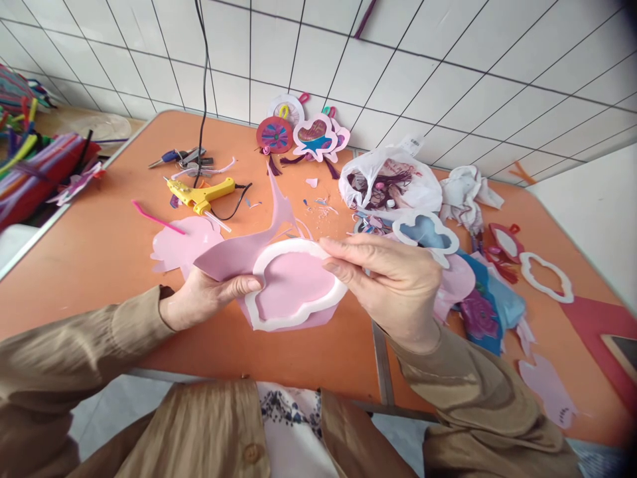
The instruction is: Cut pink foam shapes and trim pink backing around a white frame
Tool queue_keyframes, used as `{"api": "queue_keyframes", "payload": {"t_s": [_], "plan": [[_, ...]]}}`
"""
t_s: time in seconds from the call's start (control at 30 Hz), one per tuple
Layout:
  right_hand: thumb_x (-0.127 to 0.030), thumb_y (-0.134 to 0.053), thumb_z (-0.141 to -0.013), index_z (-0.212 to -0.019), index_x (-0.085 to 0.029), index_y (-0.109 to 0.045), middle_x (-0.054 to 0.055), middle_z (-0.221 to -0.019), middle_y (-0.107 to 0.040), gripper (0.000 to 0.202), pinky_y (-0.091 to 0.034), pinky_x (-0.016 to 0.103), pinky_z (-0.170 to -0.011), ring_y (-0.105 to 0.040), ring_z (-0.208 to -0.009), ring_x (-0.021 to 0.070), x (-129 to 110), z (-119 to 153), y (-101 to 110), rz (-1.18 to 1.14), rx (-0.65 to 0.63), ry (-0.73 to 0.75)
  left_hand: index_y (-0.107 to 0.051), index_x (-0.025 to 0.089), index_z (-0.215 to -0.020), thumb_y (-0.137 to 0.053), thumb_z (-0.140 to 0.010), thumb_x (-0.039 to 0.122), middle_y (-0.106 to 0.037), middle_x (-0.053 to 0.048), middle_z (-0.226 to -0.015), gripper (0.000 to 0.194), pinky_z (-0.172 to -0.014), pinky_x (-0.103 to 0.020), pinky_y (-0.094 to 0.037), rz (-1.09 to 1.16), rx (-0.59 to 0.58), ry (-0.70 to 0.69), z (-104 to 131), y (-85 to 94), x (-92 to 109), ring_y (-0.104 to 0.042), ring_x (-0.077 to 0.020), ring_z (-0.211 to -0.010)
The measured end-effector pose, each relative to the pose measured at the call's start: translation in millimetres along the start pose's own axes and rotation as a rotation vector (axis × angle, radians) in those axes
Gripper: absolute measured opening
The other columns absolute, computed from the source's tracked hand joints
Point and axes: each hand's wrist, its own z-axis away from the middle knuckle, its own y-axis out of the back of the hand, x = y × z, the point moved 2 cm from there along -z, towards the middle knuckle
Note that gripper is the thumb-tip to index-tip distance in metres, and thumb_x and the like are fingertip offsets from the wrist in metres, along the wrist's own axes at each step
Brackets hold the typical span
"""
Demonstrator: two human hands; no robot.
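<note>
A white scalloped foam frame (pixel 298 312) lies against a pink foam sheet (pixel 293 282), both held up over the orange table. My left hand (pixel 212 292) pinches their left side, thumb on top of the frame's edge and the other fingers hidden beneath the sheet. At the upper right edge of the frame, my right hand (pixel 388 275) closes thumb and fingertips on the white rim. A ragged strip of the pink sheet sticks up behind the frame. Beyond my left hand, a yellow glue gun (pixel 202 194) rests on the table near a pink foam cutout (pixel 184 242).
Keys (pixel 186 158) lie at the back left, near a hanging black cable (pixel 205 79). Decorated foam ornaments (pixel 313 136) lean on the tiled wall. A white plastic bag (pixel 398 179), foam pieces and another white frame (pixel 547 275) are on the right.
</note>
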Motion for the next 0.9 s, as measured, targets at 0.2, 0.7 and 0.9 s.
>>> {"api": "queue_keyframes", "payload": {"t_s": [0.2, 0.7, 0.9], "plan": [[-0.008, -0.074, -0.085, -0.104, -0.031, -0.081, -0.002, -0.071, -0.072, 0.031, -0.050, 0.026, -0.050, -0.063, -0.057, 0.0116, 1, 2, -3, -0.008, 0.036, -0.034, -0.069, 0.017, -0.095, -0.076, -0.075, 0.066, -0.076, -0.009, -0.087, 0.053, -0.074, -0.035, -0.063, -0.002, 0.022, 0.012, 0, -0.7, -1, -0.071, -0.0251, -0.080], [-0.018, -0.079, -0.083, -0.109, -0.027, -0.078, 0.000, -0.082, -0.078, 0.028, -0.058, 0.026, -0.057, -0.069, -0.065, 0.0131, 2, 4, -3, -0.114, 0.003, -0.096, -0.072, 0.017, -0.107, -0.078, -0.080, 0.052, -0.079, -0.011, -0.104, 0.046, -0.082, -0.040, -0.064, 0.075, 0.029, 0.070, 1, 1.0, -12, -0.073, -0.0295, -0.096], [-0.018, -0.075, -0.086, -0.112, -0.030, -0.077, -0.001, -0.084, -0.078, 0.029, -0.062, 0.029, -0.067, -0.072, -0.072, 0.0151, -2, 5, -2, -0.032, 0.004, -0.061, -0.072, 0.016, -0.111, -0.081, -0.079, 0.050, -0.078, -0.011, -0.107, 0.047, -0.082, -0.040, -0.064, 0.112, 0.034, 0.063, 0, 1.6, -16, -0.073, -0.0303, -0.098]]}}
